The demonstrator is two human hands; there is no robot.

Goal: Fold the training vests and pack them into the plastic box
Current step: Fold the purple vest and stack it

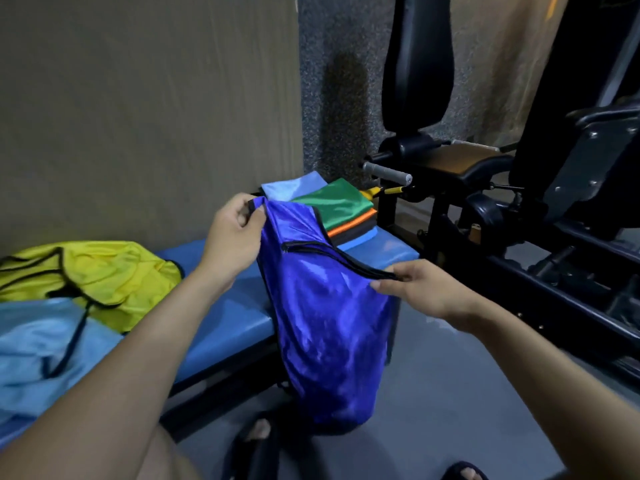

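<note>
- The blue vest (322, 306) hangs in the air off the front edge of the worktop (239, 317), its long axis running from upper left down to lower right, top at the hands and bottom end drooping toward the floor (450, 393).
- The left hand (235, 233) pinches the vest's black-trimmed top corner, fingers curled round the trim, above the worktop's middle.
- The right hand (422, 289) pinches the trimmed strap end out past the worktop's right end; the 2 hands are well apart, with the trim stretched between them, sloping down to the right.
- A stack of folded vests (332, 209) sits at the worktop's far right corner, with green on top and orange, dark and blue layers under it; a pale blue piece lies behind, toward the wall.
- A loose yellow vest (97, 268) lies crumpled at the worktop's left end, and a light blue vest (38, 348) lies in front of it, touching it.
- The worktop's padded middle, between the loose vests and the stack, shows bare blue surface.
- A black gym machine (519, 188) stands close off the right end, with grey floor open between it and the worktop's front edge.
- 2 feet in dark sandals show at the bottom edge, under the hanging vest.
</note>
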